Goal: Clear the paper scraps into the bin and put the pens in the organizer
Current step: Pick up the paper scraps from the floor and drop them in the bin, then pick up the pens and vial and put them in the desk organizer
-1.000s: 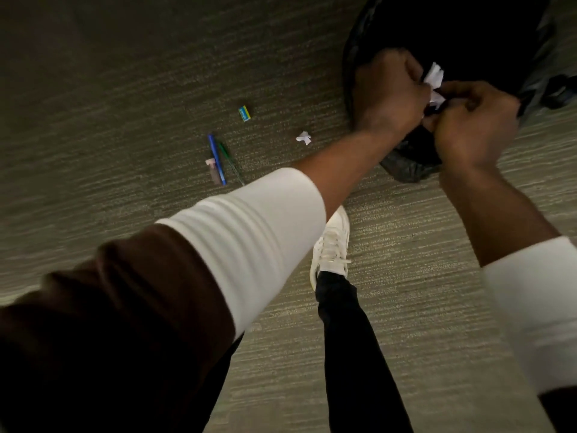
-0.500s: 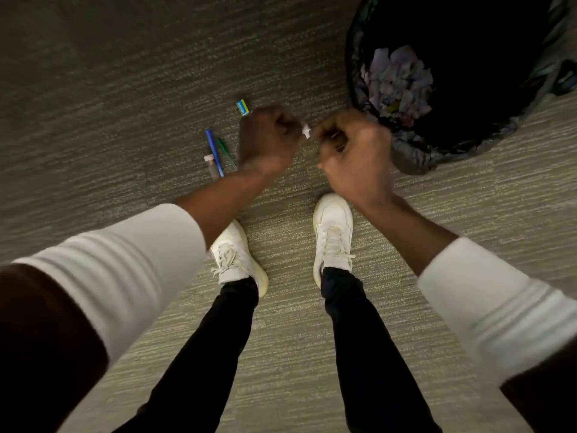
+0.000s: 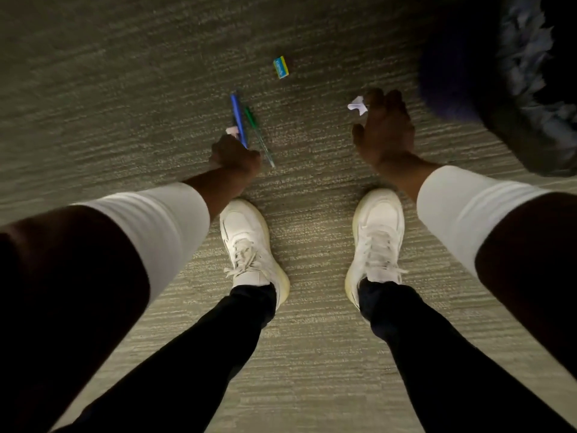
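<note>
A blue pen (image 3: 238, 117) and a green pen (image 3: 257, 132) lie side by side on the carpet ahead of my left shoe. My left hand (image 3: 235, 157) is down at the blue pen's near end, fingers closed over it. A small white paper scrap (image 3: 357, 105) lies on the carpet to the right. My right hand (image 3: 385, 129) reaches to it with fingers spread, fingertips touching its right edge and thumb apart. The black-lined bin (image 3: 530, 145) stands at the top right with several paper scraps (image 3: 524, 51) inside. No organizer is in view.
A small blue, yellow and green block (image 3: 281, 67) lies on the carpet beyond the pens. A small pinkish piece (image 3: 231, 130) sits beside the blue pen. My two white shoes (image 3: 249, 245) stand on the carpet below my hands.
Both hands left the bin, came together in front of me, then separated and dropped to the floor: the left to the pens, the right to the scrap. The view shifted left and closer.
</note>
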A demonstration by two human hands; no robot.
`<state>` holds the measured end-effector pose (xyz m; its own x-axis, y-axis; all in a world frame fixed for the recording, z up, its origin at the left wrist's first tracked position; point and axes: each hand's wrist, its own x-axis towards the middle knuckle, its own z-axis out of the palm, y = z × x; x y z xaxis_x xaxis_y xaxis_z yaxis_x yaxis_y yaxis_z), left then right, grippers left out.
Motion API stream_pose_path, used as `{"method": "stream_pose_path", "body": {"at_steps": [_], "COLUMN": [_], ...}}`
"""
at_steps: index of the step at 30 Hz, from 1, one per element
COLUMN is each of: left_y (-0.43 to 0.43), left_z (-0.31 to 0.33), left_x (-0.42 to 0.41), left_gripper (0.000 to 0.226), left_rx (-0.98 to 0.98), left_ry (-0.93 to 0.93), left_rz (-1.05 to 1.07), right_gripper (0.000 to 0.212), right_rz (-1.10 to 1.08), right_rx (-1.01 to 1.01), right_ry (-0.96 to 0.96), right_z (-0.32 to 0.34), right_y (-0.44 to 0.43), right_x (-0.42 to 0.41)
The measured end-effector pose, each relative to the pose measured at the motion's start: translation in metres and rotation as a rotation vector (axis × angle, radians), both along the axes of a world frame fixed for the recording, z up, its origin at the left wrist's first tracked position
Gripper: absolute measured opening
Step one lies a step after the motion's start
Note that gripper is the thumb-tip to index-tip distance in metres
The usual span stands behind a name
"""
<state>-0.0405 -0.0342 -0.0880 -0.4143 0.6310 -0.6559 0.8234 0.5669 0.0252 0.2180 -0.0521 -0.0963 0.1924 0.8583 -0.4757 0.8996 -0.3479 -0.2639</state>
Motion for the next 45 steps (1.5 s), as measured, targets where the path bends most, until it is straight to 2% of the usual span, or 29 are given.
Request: {"method": "stream_pose_path", "body": {"at_steps": [5, 8, 13, 17, 20, 25, 30, 35, 41, 45], "left_y": [-0.005, -0.005, -0.001, 0.001, 0.004, 0.009, 0.011, 0.010, 0.006, -0.006], "left_z": [-0.037, -0.049, -0.045, -0.044, -0.043, -0.045, -0.045, -0.052, -0.052, -0.031], "left_x": [-0.008, -0.004, 0.003, 0.006, 0.009, 0.007, 0.005, 0.004, -0.003, 0.004], "left_gripper": [0.106, 0.109, 0.095, 0.090, 0.074, 0.044, 0.045, 0.033, 0.038, 0.045], "left_rx": [-0.001, 0.033, 0.022, 0.022, 0.029, 0.026, -0.001, 0.062, 0.073, 0.052], "left_ry": [-0.059, -0.080, 0.040, 0.054, 0.029, 0.010, 0.012, 0.050, 0.054, 0.016], "left_rz": [0.042, 0.031, -0.123, -0.118, -0.098, -0.021, -0.060, -0.076, -0.283, -0.303], "right_gripper": [0.053, 0.053, 0.052, 0.047, 0.039, 0.020, 0.017, 0.019, 0.015, 0.018], "right_rz": [-0.001, -0.008, -0.011, -0.011, -0.015, -0.010, -0.058, -0.083, -0.017, -0.050], "right_rx": [0.099, 0.099, 0.055, 0.021, -0.005, 0.068, 0.095, 0.073, 0.113, 0.218], "right_ry": [0.006, 0.019, -0.015, -0.056, -0.035, -0.017, 0.047, 0.087, 0.212, 0.248], "right_z": [-0.040, -0.053, -0.059, -0.060, -0.063, -0.058, -0.043, -0.037, -0.014, 0.029], "right_y": [0.003, 0.005, 0.013, 0.022, 0.026, 0.022, 0.001, -0.029, -0.046, -0.035], "right_x": [-0.003, -0.004, -0.005, -0.007, -0.004, -0.004, -0.013, -0.021, -0.030, -0.035]}}
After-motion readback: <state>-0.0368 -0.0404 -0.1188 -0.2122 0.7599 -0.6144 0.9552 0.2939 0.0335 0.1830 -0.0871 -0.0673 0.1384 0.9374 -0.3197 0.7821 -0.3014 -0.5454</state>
